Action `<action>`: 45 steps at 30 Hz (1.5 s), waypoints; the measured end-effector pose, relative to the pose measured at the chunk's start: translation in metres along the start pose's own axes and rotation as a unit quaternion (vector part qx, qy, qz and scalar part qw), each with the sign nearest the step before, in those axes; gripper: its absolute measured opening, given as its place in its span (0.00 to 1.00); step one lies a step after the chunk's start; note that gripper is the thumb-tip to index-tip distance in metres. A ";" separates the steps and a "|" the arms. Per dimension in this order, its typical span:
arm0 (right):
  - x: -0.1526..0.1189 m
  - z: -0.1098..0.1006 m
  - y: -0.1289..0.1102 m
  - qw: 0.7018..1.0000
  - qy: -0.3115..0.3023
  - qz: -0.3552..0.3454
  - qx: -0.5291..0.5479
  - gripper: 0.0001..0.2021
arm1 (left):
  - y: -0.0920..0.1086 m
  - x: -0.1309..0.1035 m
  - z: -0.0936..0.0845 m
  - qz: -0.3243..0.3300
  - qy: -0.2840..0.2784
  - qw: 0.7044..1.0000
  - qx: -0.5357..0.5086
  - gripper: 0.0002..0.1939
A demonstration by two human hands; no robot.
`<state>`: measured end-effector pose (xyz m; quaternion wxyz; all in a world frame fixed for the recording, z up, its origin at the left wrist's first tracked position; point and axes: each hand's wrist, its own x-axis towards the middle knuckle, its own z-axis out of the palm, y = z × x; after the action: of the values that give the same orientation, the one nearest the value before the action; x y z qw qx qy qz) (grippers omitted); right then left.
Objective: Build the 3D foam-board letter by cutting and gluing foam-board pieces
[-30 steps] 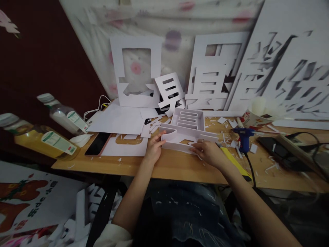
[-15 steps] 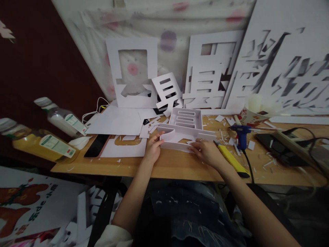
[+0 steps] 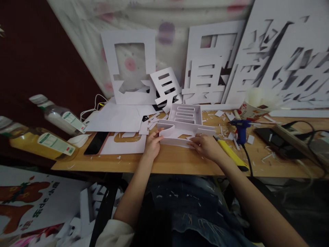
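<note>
A white raised-edge character piece (image 3: pixel 185 115) lies on the wooden table, with slots in its upper part and a wider base nearer me. My left hand (image 3: pixel 153 144) grips the left end of the base, fingers pressed on its side wall. At the front wall's right part, my right hand (image 3: pixel 205 145) pinches the edge with its fingers bent. A yellow cutter (image 3: pixel 232 154) lies just right of my right hand. Behind the character, a flat slotted white cutout (image 3: pixel 166 82) leans at an angle.
A blue glue gun (image 3: pixel 241 130) and a paper cup (image 3: pixel 253 109) are at the right, among white scraps. Left are a phone (image 3: pixel 96 143), a white sheet (image 3: pixel 115 116) and two bottles (image 3: pixel 55 145). Cut-out boards (image 3: pixel 205 65) lean at the back.
The view has tilted slightly, so the table and its objects appear a little higher. Both hands keep their hold on the white piece.
</note>
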<state>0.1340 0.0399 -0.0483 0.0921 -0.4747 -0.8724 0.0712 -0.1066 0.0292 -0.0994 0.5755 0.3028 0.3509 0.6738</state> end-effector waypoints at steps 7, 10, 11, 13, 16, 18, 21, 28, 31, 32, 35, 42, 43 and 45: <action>0.002 -0.002 0.000 1.000 -0.004 -0.001 0.003 0.13 | 0.001 -0.001 0.002 0.002 -0.001 1.000 -0.007 0.15; 0.002 -0.003 0.000 1.000 -0.006 -0.009 0.011 0.12 | 0.001 -0.001 0.002 0.001 0.000 1.000 -0.010 0.15; 0.002 -0.003 0.000 1.000 -0.007 -0.012 0.013 0.13 | 0.002 -0.001 0.002 0.000 0.001 1.000 -0.011 0.15; 0.002 -0.003 0.000 1.000 -0.007 -0.017 0.016 0.13 | 0.002 -0.001 0.002 -0.002 0.003 1.000 -0.012 0.14; 0.002 -0.003 0.001 1.000 -0.007 -0.023 0.018 0.13 | 0.002 -0.001 0.002 -0.004 0.005 1.000 -0.015 0.15; 0.003 -0.003 0.001 0.999 -0.007 -0.026 0.018 0.12 | 0.001 -0.001 0.002 -0.004 0.007 1.000 -0.017 0.15; 0.003 -0.003 0.001 0.999 -0.007 -0.030 0.018 0.13 | 0.001 -0.001 0.002 -0.004 0.009 1.000 -0.017 0.15; 0.005 -0.005 -0.002 0.999 -0.005 -0.029 0.012 0.13 | 0.000 -0.001 0.000 0.000 0.012 1.000 -0.020 0.12; 0.005 -0.006 -0.004 1.000 -0.003 -0.028 0.008 0.13 | -0.001 0.000 -0.001 0.002 0.013 1.000 -0.020 0.13; 0.005 -0.006 -0.005 1.000 -0.003 -0.027 0.006 0.13 | -0.001 0.000 -0.001 0.003 0.013 1.000 -0.020 0.13; 0.003 -0.005 -0.005 1.000 -0.006 -0.022 0.001 0.11 | -0.002 0.000 -0.002 0.004 0.013 1.000 -0.018 0.13; 0.001 -0.004 -0.007 1.000 -0.004 -0.012 -0.007 0.12 | 0.000 -0.001 -0.001 0.001 0.012 1.000 -0.014 0.14; 0.001 -0.004 -0.008 1.000 -0.004 -0.012 -0.008 0.12 | 0.000 -0.001 -0.001 0.000 0.013 1.000 -0.014 0.14; 0.001 -0.005 -0.008 1.000 -0.004 -0.010 -0.008 0.12 | 0.000 -0.001 -0.001 -0.001 0.014 1.000 -0.014 0.13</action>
<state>0.1279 0.0362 -0.0419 0.0857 -0.4661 -0.8782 0.0653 -0.1069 0.0279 -0.0999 0.5751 0.2848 0.3497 0.6826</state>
